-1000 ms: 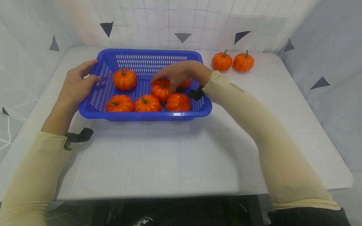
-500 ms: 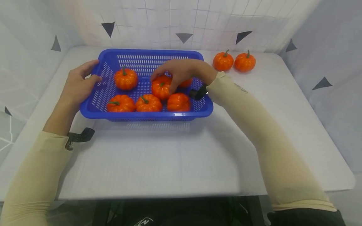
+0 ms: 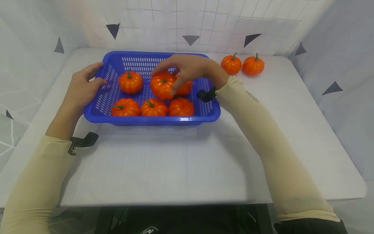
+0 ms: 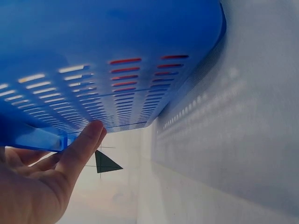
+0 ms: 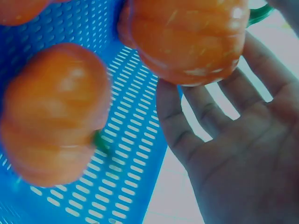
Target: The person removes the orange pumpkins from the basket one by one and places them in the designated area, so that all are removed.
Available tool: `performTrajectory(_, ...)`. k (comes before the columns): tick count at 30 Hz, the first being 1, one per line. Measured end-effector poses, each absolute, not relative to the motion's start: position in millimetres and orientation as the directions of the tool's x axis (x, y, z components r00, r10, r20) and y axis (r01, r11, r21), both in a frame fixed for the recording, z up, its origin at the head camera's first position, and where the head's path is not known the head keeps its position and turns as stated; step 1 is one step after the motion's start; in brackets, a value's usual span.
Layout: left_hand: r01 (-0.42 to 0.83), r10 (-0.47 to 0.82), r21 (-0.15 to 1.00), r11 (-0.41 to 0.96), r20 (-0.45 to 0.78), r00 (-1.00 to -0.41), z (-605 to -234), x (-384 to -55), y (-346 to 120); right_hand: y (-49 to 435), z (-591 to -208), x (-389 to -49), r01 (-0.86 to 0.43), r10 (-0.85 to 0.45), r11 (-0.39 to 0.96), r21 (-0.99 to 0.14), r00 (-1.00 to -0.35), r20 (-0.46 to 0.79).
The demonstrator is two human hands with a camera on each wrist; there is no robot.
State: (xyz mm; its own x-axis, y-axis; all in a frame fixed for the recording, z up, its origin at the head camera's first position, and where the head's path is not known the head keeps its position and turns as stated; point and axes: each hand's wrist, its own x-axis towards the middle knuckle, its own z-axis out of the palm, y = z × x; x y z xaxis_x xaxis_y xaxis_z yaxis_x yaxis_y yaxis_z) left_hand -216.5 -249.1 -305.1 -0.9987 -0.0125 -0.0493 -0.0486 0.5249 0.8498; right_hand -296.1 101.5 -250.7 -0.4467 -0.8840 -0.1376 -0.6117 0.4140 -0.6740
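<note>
My left hand grips the left rim of a blue perforated plastic basket. In the left wrist view, one digit of that hand lies along the basket's slotted wall. My right hand holds an orange toy pumpkin with a short green stem, raised a little inside the basket. The right wrist view shows the fingers around this pumpkin, with another pumpkin lower down. Several more pumpkins lie in the basket, among them one at the back left and one partly hidden behind my right hand.
Two similar pumpkins, one beside the other, stand on the white table to the right of the basket. A white gridded backdrop with dark triangles rises behind. Light walls flank both sides.
My right hand has raised its pumpkin and moved it slightly left. The front right pumpkin has shifted a little left, and the one behind the hand shows more. The left hand stays on the rim.
</note>
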Motion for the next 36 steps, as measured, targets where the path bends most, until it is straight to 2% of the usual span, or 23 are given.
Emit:
performTrajectory(7,-0.058,-0.018,0.846,0.530,-0.057,-0.998,-303,-215,-252,108,-238,-293,-0.639,-0.893,0.367,-0.675,-0.445,-0.064)
performTrajectory(18,-0.059,-0.026,0.843,0.535,-0.053,-0.998,-302,-213,-256,134,-223,-292,-0.614,-0.876,0.238,-0.752,-0.470,0.107)
performTrajectory(21,-0.063,-0.026,0.842,0.537,-0.058,-0.998,-302,-213,-256,147,-220,-291,-0.619,-0.845,0.248,-0.745,-0.514,0.146)
performTrajectory(28,-0.053,-0.020,0.844,0.533,-0.050,-0.999,-302,-217,-254,181,-221,-283,-0.595,-0.717,0.348,-0.724,-0.667,0.203)
performTrajectory(36,-0.054,-0.019,0.849,0.525,-0.052,-0.998,-305,-217,-255,211,-234,-277,-0.482,-0.598,0.306,-0.821,-0.768,0.228)
